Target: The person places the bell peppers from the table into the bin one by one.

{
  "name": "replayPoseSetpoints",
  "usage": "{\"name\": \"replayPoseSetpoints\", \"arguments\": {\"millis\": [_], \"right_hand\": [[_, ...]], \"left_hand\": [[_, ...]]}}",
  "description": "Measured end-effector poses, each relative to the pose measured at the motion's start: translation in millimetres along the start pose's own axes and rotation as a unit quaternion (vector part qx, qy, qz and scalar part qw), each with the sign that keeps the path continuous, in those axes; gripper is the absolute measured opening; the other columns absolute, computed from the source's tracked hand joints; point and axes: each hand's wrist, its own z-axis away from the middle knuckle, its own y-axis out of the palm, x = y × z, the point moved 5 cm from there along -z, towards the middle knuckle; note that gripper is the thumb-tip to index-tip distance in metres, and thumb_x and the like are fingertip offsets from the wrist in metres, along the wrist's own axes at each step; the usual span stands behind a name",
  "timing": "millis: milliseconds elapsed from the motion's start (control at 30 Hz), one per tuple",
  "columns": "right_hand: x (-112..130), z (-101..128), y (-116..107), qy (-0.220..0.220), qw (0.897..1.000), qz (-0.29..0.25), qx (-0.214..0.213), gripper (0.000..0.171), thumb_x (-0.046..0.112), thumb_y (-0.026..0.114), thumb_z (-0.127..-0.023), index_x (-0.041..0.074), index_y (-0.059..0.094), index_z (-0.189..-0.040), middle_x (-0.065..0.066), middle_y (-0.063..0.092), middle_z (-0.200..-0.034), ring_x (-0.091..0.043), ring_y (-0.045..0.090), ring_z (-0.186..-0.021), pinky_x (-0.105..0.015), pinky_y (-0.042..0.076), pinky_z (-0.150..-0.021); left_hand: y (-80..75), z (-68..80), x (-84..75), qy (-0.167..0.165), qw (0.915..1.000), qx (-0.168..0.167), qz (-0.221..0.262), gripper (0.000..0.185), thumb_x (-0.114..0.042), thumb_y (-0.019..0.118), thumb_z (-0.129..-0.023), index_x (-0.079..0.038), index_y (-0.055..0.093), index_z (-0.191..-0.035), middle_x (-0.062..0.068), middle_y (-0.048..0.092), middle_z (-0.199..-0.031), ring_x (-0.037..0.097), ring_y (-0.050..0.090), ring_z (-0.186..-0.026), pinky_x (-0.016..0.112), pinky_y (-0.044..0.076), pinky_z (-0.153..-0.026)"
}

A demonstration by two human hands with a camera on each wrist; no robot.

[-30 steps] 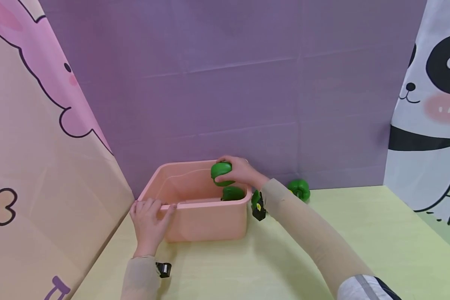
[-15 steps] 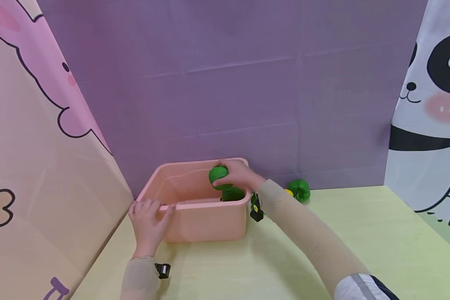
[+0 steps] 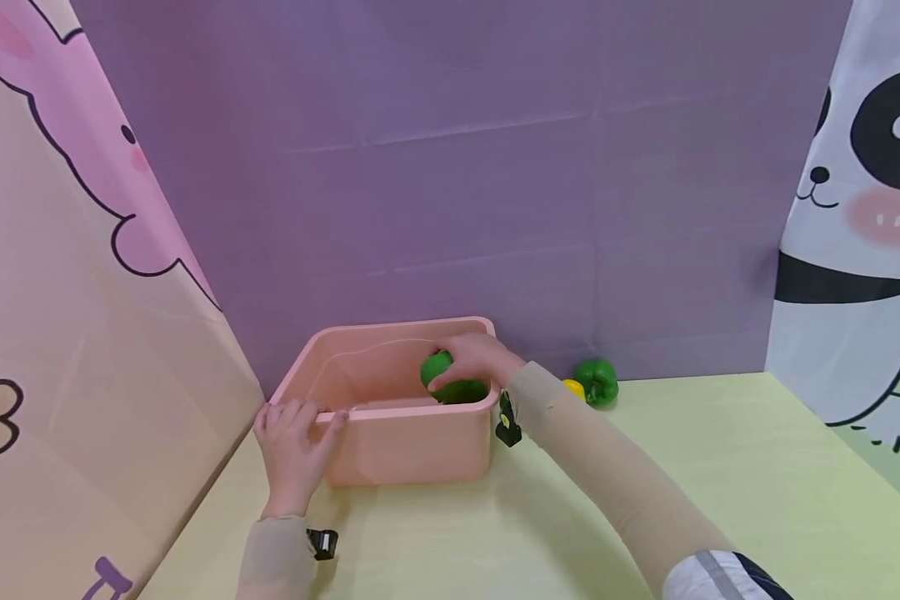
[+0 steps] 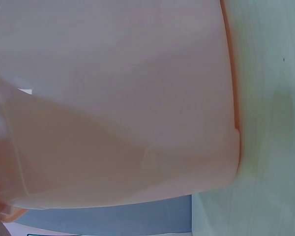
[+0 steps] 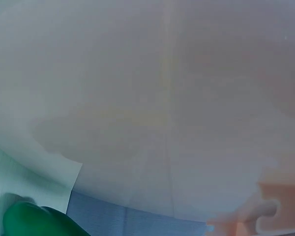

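My right hand (image 3: 476, 357) holds a green bell pepper (image 3: 437, 365) down inside the pink plastic bin (image 3: 412, 450), near its right wall. Below it in the bin lies another green pepper (image 3: 467, 393), partly covered by the held one and the hand. With fingers hooked over the rim and thumb along the front edge, my left hand (image 3: 294, 446) grips the bin's front left corner. The bin's outer wall (image 4: 128, 108) fills most of the left wrist view, and neither held pepper nor fingertips show clearly in the right wrist view.
Right of the bin stand a green bell pepper (image 3: 597, 382) and a yellow thing (image 3: 574, 388) half hidden by my sleeve. A green rounded thing (image 5: 37, 221) shows low in the right wrist view. A purple backdrop (image 3: 450, 183) rises behind the bin, with a printed panel (image 3: 82, 375) at left.
My right hand has lowered the green bell pepper deeper into the bin, close onto the pepper there. The left hand has kept its grip on the rim.
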Motion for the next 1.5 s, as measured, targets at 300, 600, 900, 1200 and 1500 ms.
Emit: {"name": "replayPoseSetpoints", "arguments": {"millis": [300,600,900,1200,1500], "right_hand": [[1,5,2,0.018,0.996,0.084,0.035,0.046,0.052,0.075,-0.076,0.031,0.062,-0.115,0.013,0.061,-0.097,-0.013,0.054,-0.088,-0.030,0.043,-0.078],[4,4,12,0.010,0.991,0.121,0.055,0.046,0.055,0.074,-0.076,0.031,0.064,-0.114,0.013,0.062,-0.098,-0.012,0.055,-0.088,-0.029,0.044,-0.079],[4,0,8,0.002,0.992,0.123,0.041,0.046,0.052,0.074,-0.078,0.028,0.066,-0.116,0.011,0.064,-0.101,-0.012,0.056,-0.088,-0.029,0.045,-0.082],[4,0,4,0.020,0.993,0.107,0.035,0.048,0.047,0.076,-0.079,0.022,0.068,-0.118,0.007,0.067,-0.110,-0.011,0.059,-0.096,-0.030,0.045,-0.091],[4,1,3,0.026,0.997,0.070,0.027,0.048,0.041,0.075,-0.080,0.015,0.067,-0.120,0.003,0.069,-0.104,-0.013,0.060,-0.092,-0.031,0.046,-0.088]], "left_hand": [[3.1,1.6,-0.2,0.002,1.0000,0.005,-0.003,0.047,-0.053,0.056,-0.091,-0.008,0.063,-0.083,0.010,0.059,-0.082,0.035,0.047,-0.088,0.063,0.015,-0.103],[0.4,7.9,0.6,-0.005,0.9999,0.011,-0.010,0.044,-0.051,0.058,-0.090,-0.008,0.064,-0.085,0.011,0.060,-0.084,0.035,0.047,-0.089,0.062,0.015,-0.104],[-1.7,4.6,0.3,-0.004,1.0000,0.008,-0.001,0.038,-0.046,0.061,-0.090,-0.008,0.064,-0.085,0.010,0.059,-0.082,0.034,0.046,-0.088,0.062,0.015,-0.104],[-0.2,1.5,0.6,-0.002,1.0000,0.008,-0.006,0.042,-0.049,0.059,-0.091,-0.008,0.064,-0.084,0.009,0.058,-0.082,0.035,0.047,-0.088,0.062,0.014,-0.105],[0.6,2.1,1.6,-0.005,0.9999,0.010,-0.010,0.039,-0.046,0.060,-0.090,-0.007,0.063,-0.083,0.010,0.057,-0.080,0.035,0.047,-0.090,0.064,0.015,-0.103]]}}
